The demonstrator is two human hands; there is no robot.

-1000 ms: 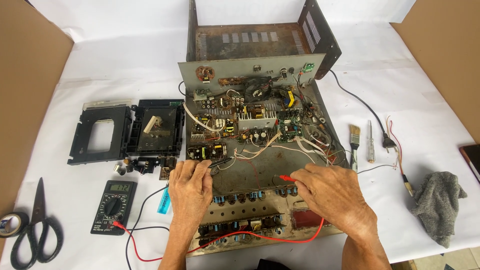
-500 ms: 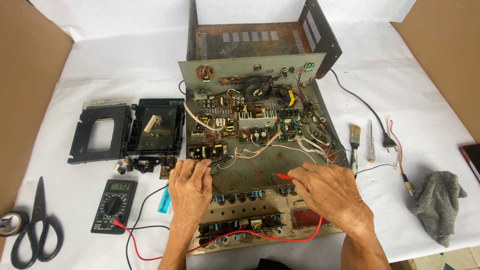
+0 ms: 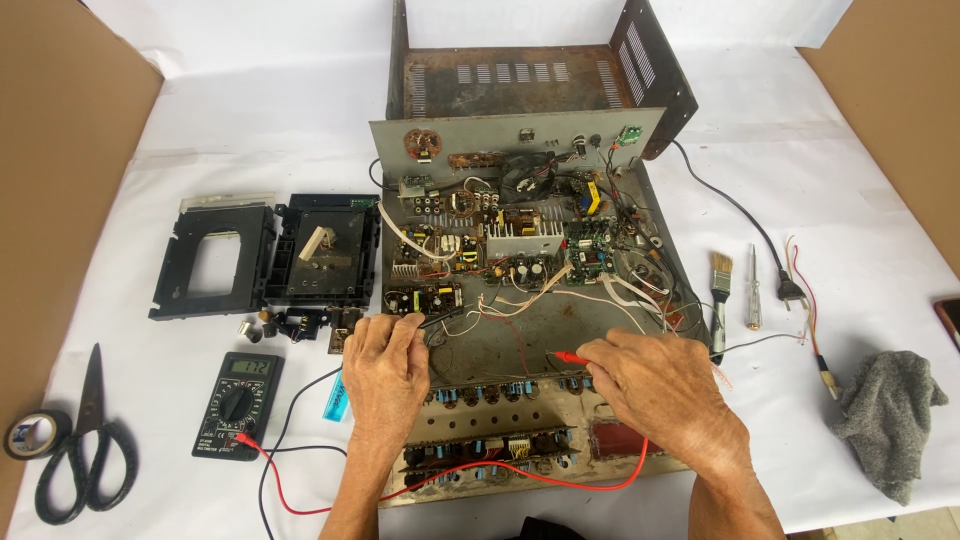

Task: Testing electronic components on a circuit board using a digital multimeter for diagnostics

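An opened old amplifier chassis (image 3: 520,330) lies in front of me, full of circuit boards (image 3: 520,245) and loose wires. My left hand (image 3: 385,375) grips a black probe (image 3: 445,315), its tip near a small board at the chassis' left. My right hand (image 3: 665,385) holds a red probe (image 3: 570,356) pointed left over the bare metal floor of the chassis. Red and black leads (image 3: 300,490) run from the probes to a black multimeter (image 3: 240,403) at the lower left, whose display is lit.
A rusty cover (image 3: 530,75) stands behind the chassis. A black disc tray unit (image 3: 270,255) and small knobs lie left. Scissors (image 3: 85,440) and a tape roll (image 3: 30,433) sit far left. A brush (image 3: 720,285), screwdriver (image 3: 752,290), plug cable and grey rag (image 3: 885,415) lie right.
My right hand has slid the red probe a little to the left over the chassis floor. My left hand has stayed put with the black probe.
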